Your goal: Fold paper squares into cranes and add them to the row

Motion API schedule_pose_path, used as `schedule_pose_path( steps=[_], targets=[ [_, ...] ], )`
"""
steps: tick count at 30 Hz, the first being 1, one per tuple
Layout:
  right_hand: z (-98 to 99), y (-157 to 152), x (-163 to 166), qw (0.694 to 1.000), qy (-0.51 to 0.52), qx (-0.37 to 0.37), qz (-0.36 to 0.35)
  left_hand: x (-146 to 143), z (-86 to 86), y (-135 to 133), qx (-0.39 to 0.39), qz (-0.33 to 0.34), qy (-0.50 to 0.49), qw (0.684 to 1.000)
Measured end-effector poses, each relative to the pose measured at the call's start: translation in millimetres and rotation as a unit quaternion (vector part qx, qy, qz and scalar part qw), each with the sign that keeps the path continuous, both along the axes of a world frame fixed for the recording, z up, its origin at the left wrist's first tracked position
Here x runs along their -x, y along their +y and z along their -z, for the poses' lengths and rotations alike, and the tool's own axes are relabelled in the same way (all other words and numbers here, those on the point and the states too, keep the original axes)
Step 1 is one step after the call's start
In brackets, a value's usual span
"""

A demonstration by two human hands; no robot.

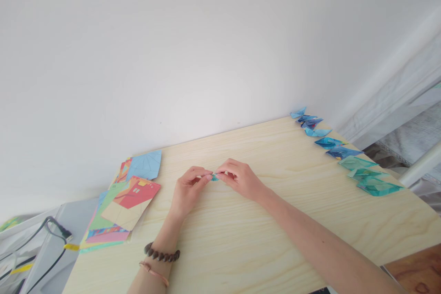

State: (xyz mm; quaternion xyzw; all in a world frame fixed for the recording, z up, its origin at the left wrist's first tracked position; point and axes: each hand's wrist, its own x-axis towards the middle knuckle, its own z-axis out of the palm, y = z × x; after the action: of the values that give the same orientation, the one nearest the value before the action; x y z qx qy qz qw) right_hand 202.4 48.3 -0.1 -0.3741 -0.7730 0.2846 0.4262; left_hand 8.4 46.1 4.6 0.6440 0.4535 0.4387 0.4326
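Observation:
Between the fingertips of both hands is a small folded piece of teal paper (214, 178), mostly covered by the fingers. My left hand (189, 188) pinches its left end, thumb against forefinger. From the other side my right hand (240, 178) pinches the right end in the same way. Both hands are close together over the middle of the wooden table (220, 239). A dark bead bracelet (161, 253) and a thin copper-coloured bangle (154, 273) are on the left wrist.
Several folded paper shapes (339, 152), blue to teal, line the table's right edge. At left lie overlapping coloured paper sheets (131, 202), with a blue sheet (144, 164) behind. A black cable (64, 232) hangs beside the table's left edge. The white wall (206, 55) borders the back.

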Motion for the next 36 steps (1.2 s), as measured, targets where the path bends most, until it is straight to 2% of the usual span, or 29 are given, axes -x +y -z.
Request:
schedule_pose_path(
  steps=[12, 23, 27, 36],
  targets=[
    [-2.9, -2.1, 2.5, 0.999, 0.022, -0.031, 0.021, -6.7, -4.0, -3.5, -0.016, -0.003, -0.036, 0.999],
    [-0.7, -3.0, 7.0, 0.996, 0.058, -0.05, 0.048, -10.5, -7.3, -5.7, 0.026, -0.03, -0.084, 0.996],
    [1.1, -1.0, 5.4, 0.995, 0.056, -0.061, 0.053, -9.3, -8.5, -4.9, 0.023, -0.009, -0.056, 0.998],
    [-1.6, -3.0, 2.5, 0.999, -0.011, -0.033, 0.032, -7.2, -3.7, -3.9, -0.01, -0.018, -0.002, 1.0]
  ],
)
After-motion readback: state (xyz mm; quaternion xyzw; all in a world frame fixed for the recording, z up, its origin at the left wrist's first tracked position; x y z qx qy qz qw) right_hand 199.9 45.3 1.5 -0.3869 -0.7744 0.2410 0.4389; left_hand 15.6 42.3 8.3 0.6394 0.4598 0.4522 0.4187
